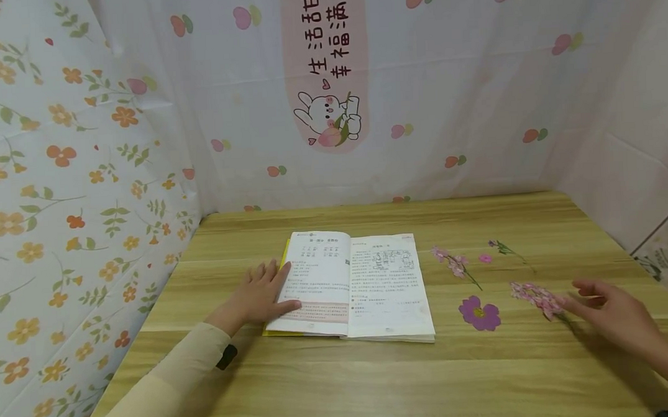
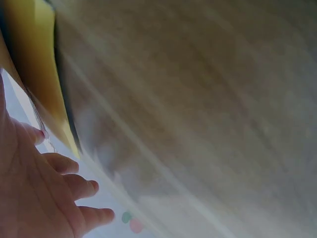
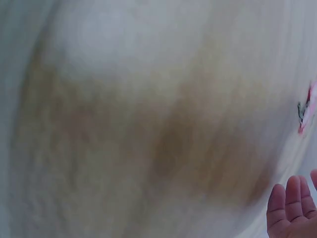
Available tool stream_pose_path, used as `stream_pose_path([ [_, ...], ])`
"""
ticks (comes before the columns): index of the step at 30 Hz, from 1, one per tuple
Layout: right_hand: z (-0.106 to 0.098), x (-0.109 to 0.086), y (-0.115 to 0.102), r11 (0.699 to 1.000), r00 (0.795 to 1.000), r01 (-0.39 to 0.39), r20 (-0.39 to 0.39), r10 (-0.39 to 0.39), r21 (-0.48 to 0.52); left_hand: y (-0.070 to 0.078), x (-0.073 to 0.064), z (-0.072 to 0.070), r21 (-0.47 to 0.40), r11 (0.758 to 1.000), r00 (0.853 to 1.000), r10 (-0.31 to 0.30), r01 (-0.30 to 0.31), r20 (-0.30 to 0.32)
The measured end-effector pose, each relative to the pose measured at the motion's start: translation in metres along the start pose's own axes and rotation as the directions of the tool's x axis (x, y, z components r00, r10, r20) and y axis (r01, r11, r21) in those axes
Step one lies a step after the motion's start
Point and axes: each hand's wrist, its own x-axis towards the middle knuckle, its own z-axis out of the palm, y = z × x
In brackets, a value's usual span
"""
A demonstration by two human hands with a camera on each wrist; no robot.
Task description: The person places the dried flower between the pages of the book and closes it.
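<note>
An open book (image 1: 390, 293) with printed pages lies on the table, its yellow cover (image 2: 34, 59) showing along the left side. Fingers spread, my left hand (image 1: 262, 295) rests at the left page's outer edge, thumb over the page. On the right, my right hand (image 1: 613, 314) reaches over a pink flower sprig (image 1: 536, 298), thumb overlapping its stem end in the head view. The right wrist view has its relaxed fingers (image 3: 292, 203) low at the right, with a bit of pink blossom (image 3: 308, 109) above them.
Between book and right hand lie a purple flower (image 1: 480, 314), another pink sprig (image 1: 454, 264), a small pink blossom (image 1: 485, 258) and a thin-stemmed purple sprig (image 1: 506, 249). The wooden table (image 1: 319, 389) meets a patterned curtain (image 1: 240, 113) behind and floral cloth (image 1: 59, 202) at left.
</note>
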Motion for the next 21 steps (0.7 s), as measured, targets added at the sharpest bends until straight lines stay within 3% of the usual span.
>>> stream_pose_path([
  [11,0.004,-0.001,-0.003,0.999,0.993,-0.027,0.112,0.022,0.037,-0.002,0.004,0.009,-0.053,0.998,0.999,-0.041,0.043,0.024],
  [21,0.011,-0.002,-0.002,0.999,0.998,0.045,0.053,-0.046,0.018,-0.001,0.008,0.010,-0.088,0.993,0.997,-0.071,0.072,0.016],
])
